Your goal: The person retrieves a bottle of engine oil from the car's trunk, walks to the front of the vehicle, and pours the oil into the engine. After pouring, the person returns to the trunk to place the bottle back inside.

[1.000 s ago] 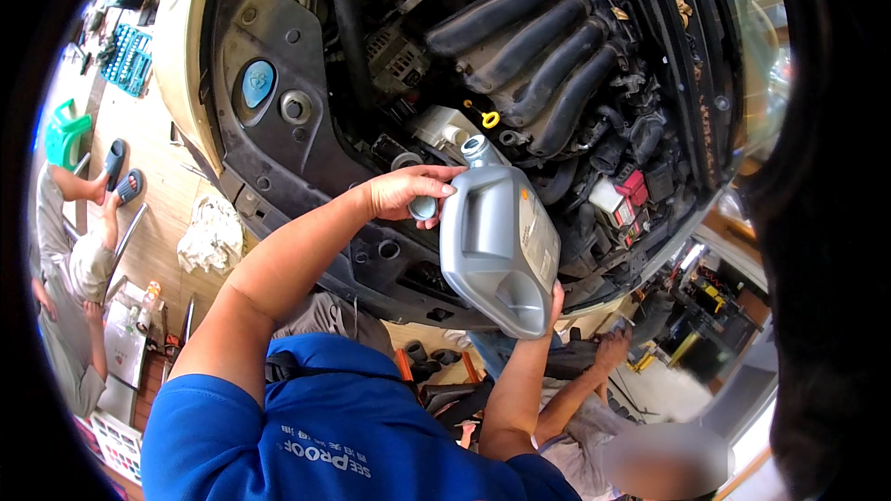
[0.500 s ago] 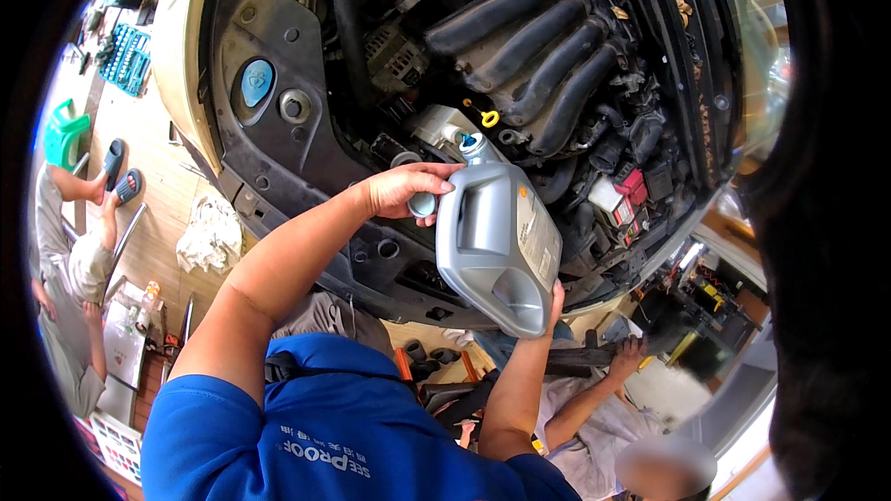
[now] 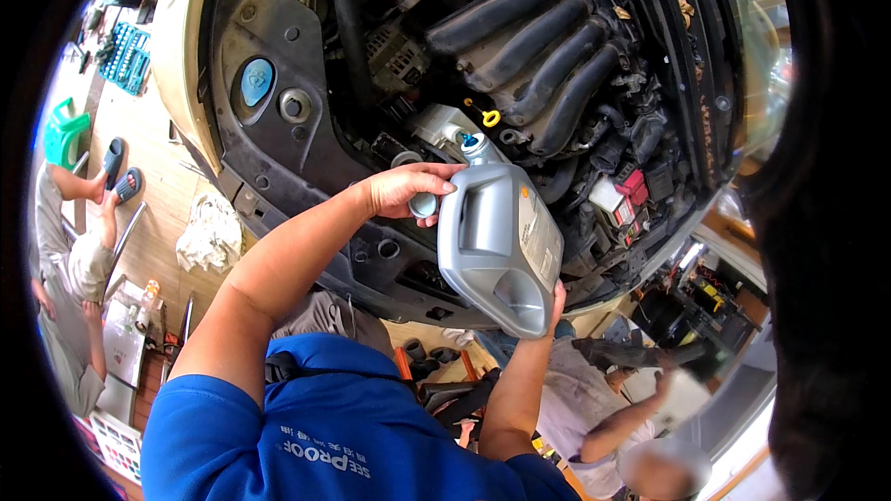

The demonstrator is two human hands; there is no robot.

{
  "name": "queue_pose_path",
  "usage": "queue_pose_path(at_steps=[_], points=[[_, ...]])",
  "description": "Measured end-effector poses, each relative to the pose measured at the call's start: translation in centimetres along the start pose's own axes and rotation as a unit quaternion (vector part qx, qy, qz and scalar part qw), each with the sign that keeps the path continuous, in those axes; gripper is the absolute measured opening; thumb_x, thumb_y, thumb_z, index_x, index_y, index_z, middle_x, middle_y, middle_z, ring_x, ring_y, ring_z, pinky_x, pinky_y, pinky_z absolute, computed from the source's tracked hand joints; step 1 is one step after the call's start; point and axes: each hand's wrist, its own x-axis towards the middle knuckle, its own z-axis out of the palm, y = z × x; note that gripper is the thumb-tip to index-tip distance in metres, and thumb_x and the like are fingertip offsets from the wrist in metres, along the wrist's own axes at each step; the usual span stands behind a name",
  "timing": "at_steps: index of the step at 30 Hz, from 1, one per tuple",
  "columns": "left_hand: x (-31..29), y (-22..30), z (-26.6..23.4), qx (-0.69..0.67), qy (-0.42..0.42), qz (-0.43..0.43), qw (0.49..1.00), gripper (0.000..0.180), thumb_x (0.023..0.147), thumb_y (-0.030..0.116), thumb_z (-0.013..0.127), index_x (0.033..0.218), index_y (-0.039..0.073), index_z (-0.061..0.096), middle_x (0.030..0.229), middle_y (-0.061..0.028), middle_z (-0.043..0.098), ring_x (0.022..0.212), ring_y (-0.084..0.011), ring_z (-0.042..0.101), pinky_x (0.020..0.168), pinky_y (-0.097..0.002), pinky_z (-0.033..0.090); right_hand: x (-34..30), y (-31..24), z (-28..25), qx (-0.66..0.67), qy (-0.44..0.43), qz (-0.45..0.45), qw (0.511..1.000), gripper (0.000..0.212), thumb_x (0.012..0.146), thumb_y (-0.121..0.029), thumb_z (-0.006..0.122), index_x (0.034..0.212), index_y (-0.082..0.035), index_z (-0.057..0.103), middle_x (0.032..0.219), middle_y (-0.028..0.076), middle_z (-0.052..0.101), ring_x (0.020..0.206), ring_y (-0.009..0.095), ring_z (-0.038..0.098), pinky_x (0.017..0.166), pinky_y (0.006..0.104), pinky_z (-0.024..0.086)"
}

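Observation:
A grey plastic oil jug [image 3: 506,246] lies tilted over the engine bay, its uncapped neck [image 3: 477,150] pointing at the engine. Dark blue shows at the mouth; whether liquid is running out, I cannot tell. My left hand [image 3: 401,191] grips the jug's upper left side, thumb on top. A round grey cap [image 3: 423,205] is tucked among its fingers. From below, my right hand [image 3: 555,308] supports the jug's lower right end, fingers partly hidden behind it. Just past the mouth are a pale engine part [image 3: 445,126] and the yellow ring of a dipstick [image 3: 490,118].
Black ribbed intake pipes [image 3: 538,56] fill the far side of the bay. A blue cap [image 3: 257,83] sits on the left panel; a battery [image 3: 610,199] lies right. One person [image 3: 70,269] sits at far left, another [image 3: 594,417] at lower right. A white rag [image 3: 210,234] lies on the floor.
The jug has shifted very slightly right, with both my hands keeping their hold. At lower right, the other person's arm and body have moved.

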Motion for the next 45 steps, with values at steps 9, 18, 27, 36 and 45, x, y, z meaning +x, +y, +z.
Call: queue_pose_path(at_steps=[9, 18, 27, 36, 45], points=[[-0.1, 0.1, -0.1, 0.001, 0.002, -0.010, 1.000, 0.091, 0.085, 0.037, 0.069, 0.155, 0.004, 0.020, 0.084, -0.0038, 0.065, 0.057, -0.0115, 0.058, 0.048, -0.0237, 0.045, -0.4, -0.1, 0.4, 0.008, 0.007, 0.005, 1.000, 0.061, 0.094, -0.047, 0.045, 0.133, 0.000, 0.052, 0.127, 0.017, 0.061, 0.111, 0.033, 0.061, 0.095, 0.0445, 0.051], [0.1, -0.2, -0.7, -0.034, -0.015, -0.011, 0.999, 0.085, 0.090, 0.028, 0.066, 0.155, 0.004, 0.017, 0.082, -0.0076, 0.064, 0.058, -0.0158, 0.061, 0.047, -0.0276, 0.045, -0.6, -0.3, 0.7, 0.001, 0.023, 0.002, 1.000, 0.060, 0.094, -0.047, 0.045, 0.132, 0.000, 0.053, 0.126, 0.019, 0.061, 0.110, 0.033, 0.061, 0.095, 0.0447, 0.051], [0.3, -0.2, -0.8, -0.039, -0.014, -0.014, 0.999, 0.087, 0.089, 0.027, 0.066, 0.155, 0.003, 0.015, 0.081, -0.0084, 0.064, 0.057, -0.0165, 0.061, 0.047, -0.0282, 0.046, -0.4, -0.4, 0.2, -0.014, 0.012, -0.007, 1.000, 0.062, 0.093, -0.047, 0.046, 0.133, 0.001, 0.051, 0.127, 0.018, 0.060, 0.111, 0.033, 0.061, 0.095, 0.0452, 0.050], [0.2, 0.0, -0.6, -0.042, -0.023, -0.013, 0.999, 0.087, 0.089, 0.027, 0.067, 0.155, 0.004, 0.015, 0.081, -0.0083, 0.064, 0.057, -0.0167, 0.061, 0.047, -0.0279, 0.045, -0.7, -0.7, 1.1, -0.016, 0.016, 0.001, 1.000, 0.062, 0.092, -0.048, 0.048, 0.132, 0.000, 0.052, 0.125, 0.018, 0.062, 0.109, 0.032, 0.062, 0.094, 0.0442, 0.051], [0.2, 0.0, -0.5, -0.033, -0.007, -0.022, 0.999, 0.090, 0.087, 0.030, 0.069, 0.156, 0.005, 0.015, 0.082, -0.0069, 0.064, 0.057, -0.0153, 0.060, 0.047, -0.0272, 0.045, 0.0, -0.5, -0.7, 0.003, 0.021, 0.013, 1.000, 0.065, 0.092, -0.049, 0.049, 0.133, 0.001, 0.051, 0.127, 0.019, 0.061, 0.110, 0.034, 0.061, 0.096, 0.0462, 0.050]])
